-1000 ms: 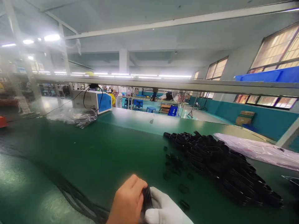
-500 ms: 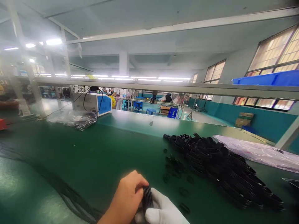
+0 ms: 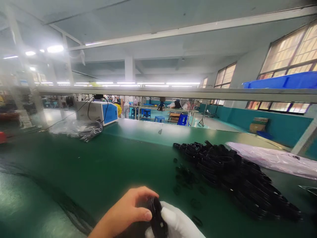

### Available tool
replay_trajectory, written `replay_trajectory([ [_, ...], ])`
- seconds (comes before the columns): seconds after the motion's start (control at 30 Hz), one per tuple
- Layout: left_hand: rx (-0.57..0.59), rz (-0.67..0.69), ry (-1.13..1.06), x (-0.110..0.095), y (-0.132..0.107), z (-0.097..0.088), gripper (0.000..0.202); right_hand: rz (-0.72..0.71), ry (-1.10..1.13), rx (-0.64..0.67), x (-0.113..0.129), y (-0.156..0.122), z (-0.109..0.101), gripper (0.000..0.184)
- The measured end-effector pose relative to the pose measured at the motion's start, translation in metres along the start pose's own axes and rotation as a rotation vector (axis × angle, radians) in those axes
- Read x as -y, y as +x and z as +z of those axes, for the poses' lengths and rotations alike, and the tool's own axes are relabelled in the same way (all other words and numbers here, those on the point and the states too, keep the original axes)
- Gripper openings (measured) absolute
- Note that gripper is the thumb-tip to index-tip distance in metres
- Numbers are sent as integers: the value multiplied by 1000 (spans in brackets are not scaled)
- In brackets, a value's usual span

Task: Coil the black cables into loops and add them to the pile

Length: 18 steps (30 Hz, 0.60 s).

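At the bottom middle of the head view, my bare left hand [image 3: 126, 210] pinches the top of a small stack of black rubber rings [image 3: 155, 216] with thumb and fingers. My right hand [image 3: 177, 223], in a white glove, cups the same stack from the right and below. Both hands hover just over the green table [image 3: 104, 165]. A long heap of black rings [image 3: 235, 178] lies to the right, an arm's length away. A few loose rings [image 3: 184, 177] are scattered between the heap and my hands.
A white and blue machine [image 3: 97, 111] stands at the far left of the table, with a clear plastic bag [image 3: 76, 127] beside it. A pale plastic sheet [image 3: 269, 158] lies at the right. A metal rail [image 3: 173, 92] crosses overhead. A dark belt seam [image 3: 61, 201] runs across the near left.
My left hand has loosened from a full wrap round the ring stack to a fingertip pinch, and the stack has tilted so its round face shows.
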<state>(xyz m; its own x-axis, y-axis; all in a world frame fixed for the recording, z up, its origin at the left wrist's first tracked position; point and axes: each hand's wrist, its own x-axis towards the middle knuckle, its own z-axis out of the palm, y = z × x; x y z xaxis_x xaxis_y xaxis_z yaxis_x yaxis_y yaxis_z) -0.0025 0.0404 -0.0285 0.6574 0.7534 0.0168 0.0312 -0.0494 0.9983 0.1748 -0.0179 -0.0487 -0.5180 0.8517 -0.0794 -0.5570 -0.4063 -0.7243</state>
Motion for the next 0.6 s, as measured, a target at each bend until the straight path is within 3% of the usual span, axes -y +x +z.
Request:
replay_trajectory([
  [0.13,-144,-46,219,-6,1,4,45,-55,-80,-90,1,-1,-2,54],
  [0.23,-155,-34,240,-8,1,5,46,-66,-56,-43,5,-1,1,53],
  [0.4,-138,-23,224,-4,-2,4,43,-62,-221,-2,7,0,3,46],
  [0.6,-192,48,209,0,1,7,37,19,-481,-295,12,1,14,53],
])
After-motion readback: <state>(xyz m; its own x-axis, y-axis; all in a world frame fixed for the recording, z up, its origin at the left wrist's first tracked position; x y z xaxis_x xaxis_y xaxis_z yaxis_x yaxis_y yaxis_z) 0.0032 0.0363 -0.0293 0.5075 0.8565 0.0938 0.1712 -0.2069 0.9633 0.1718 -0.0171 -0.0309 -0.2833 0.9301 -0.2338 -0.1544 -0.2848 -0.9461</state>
